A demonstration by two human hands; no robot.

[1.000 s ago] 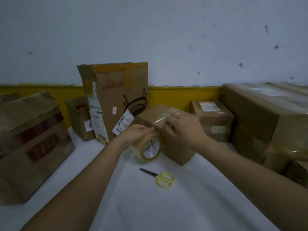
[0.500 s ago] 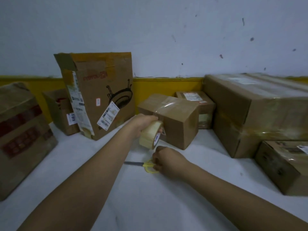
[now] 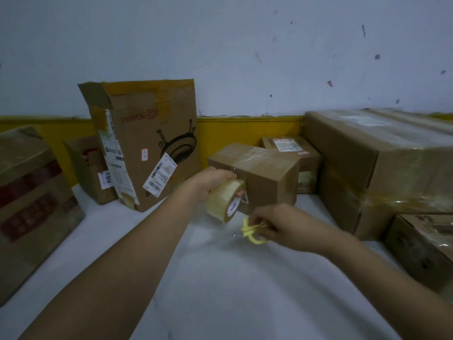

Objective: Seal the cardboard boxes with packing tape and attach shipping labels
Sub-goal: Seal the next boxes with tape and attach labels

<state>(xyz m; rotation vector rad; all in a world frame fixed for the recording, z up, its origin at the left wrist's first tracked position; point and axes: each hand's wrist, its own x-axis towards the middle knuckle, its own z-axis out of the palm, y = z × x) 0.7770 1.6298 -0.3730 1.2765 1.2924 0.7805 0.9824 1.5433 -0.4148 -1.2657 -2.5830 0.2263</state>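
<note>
A small cardboard box [image 3: 267, 177] stands on the white table [image 3: 220, 285], with clear tape running across its top. My left hand [image 3: 208, 181] grips a roll of clear packing tape [image 3: 224, 202] held against the box's near face. Just below the roll, my right hand [image 3: 277, 224] holds yellow-handled scissors [image 3: 252, 231] lifted off the table. The scissor blades are blurred and hard to make out.
A tall torn box [image 3: 152, 143] with hanging labels leans at the back left. A dark-printed box [image 3: 31, 204] sits at far left. A large taped carton [image 3: 382, 168] and a smaller box [image 3: 426, 249] fill the right side. A labelled box [image 3: 291, 148] lies behind.
My right hand left the box top, reached down to the scissors on the table and has lifted them toward the tape roll. My left hand kept the roll at the box.
</note>
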